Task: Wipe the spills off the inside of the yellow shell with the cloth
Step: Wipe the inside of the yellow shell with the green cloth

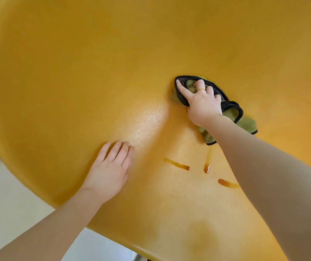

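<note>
Yellow shell (pixel 75 72): one, textured, filling nearly all we see; we lean over its inside, with pale floor (pixel 9 204) showing past its near-left rim.

Cloth (pixel 244 122): one, green with a black hem, bunched on the inner surface right of centre, just above the brown streaks.

Right hand (pixel 200 99): one; we press it down on the cloth, fingers curled into the folds and gripping them, forefinger stretched along the hem. One gold ring (pixel 201 89) on a finger.

Left hand (pixel 109 166): one; we lay it flat on the bare shell to the left, fingers straight and together, holding nothing, well apart from the cloth.

Spills: we count three brown streaks, a left one (pixel 179 164), a middle one (pixel 207 162) and a lower one (pixel 228 183). The middle streak runs up to the cloth's bottom corner; the lower one passes under our right forearm, so it may run longer than we can see.

Risk, smearing: the beads at the streak ends look wet; a loose, bunched cloth dragged through could spread them into a film rather than lift them.

Risk, forearm: our right forearm hangs over the lower streak and could dip into it as we pull the cloth back.

Risk, running: the streaks seem to trail down the curve, so they may creep toward the near rim if left.

Risk, missed patch: the glare near our left hand could hide thin residue.
</note>
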A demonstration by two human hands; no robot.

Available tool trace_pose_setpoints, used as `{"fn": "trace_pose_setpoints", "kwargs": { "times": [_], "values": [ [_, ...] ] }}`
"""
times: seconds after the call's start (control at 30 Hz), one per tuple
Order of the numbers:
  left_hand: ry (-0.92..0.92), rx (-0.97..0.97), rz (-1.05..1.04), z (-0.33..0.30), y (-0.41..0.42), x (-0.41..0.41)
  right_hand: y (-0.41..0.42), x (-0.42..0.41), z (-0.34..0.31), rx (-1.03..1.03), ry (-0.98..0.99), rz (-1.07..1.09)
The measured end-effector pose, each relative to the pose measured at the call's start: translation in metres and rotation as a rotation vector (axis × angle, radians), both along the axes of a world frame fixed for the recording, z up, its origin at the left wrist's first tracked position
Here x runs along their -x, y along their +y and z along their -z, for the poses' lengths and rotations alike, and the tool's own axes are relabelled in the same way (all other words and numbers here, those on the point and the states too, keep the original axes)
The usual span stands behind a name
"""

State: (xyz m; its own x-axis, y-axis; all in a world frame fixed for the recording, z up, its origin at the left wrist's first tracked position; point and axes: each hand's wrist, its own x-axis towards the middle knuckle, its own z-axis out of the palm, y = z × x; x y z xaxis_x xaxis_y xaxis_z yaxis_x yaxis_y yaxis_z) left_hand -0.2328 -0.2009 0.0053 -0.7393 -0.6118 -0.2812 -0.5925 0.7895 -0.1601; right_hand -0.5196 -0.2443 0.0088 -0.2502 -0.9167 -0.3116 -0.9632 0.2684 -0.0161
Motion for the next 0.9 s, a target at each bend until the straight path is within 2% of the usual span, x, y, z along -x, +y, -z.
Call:
{"fn": "trace_pose_setpoints", "kwargs": {
  "times": [0.27, 0.37, 0.5, 0.73, 0.83, 0.9],
  "values": [
    [0.142, 0.054, -0.102, 0.016, 0.011, -0.015, 0.027, -0.043, 0.022, -0.117, -0.267, -0.255],
    [0.145, 0.116, -0.089, 0.022, 0.009, -0.016, 0.055, -0.067, 0.039, -0.046, -0.334, -0.347],
    [0.127, 0.198, -0.056, 0.017, 0.013, -0.017, 0.073, -0.082, 0.045, 0.099, -0.341, -0.344],
    [0.170, 0.181, -0.059, 0.001, 0.078, -0.038, 0.145, -0.133, 0.038, 0.086, -0.369, -0.621],
    [0.212, 0.167, -0.029, -0.001, 0.087, -0.050, 0.165, -0.131, 0.047, 0.219, -0.333, -0.733],
    [0.255, 0.165, -0.040, 0.001, 0.086, -0.054, 0.158, -0.125, 0.055, 0.269, -0.310, -0.708]
  ]
}}
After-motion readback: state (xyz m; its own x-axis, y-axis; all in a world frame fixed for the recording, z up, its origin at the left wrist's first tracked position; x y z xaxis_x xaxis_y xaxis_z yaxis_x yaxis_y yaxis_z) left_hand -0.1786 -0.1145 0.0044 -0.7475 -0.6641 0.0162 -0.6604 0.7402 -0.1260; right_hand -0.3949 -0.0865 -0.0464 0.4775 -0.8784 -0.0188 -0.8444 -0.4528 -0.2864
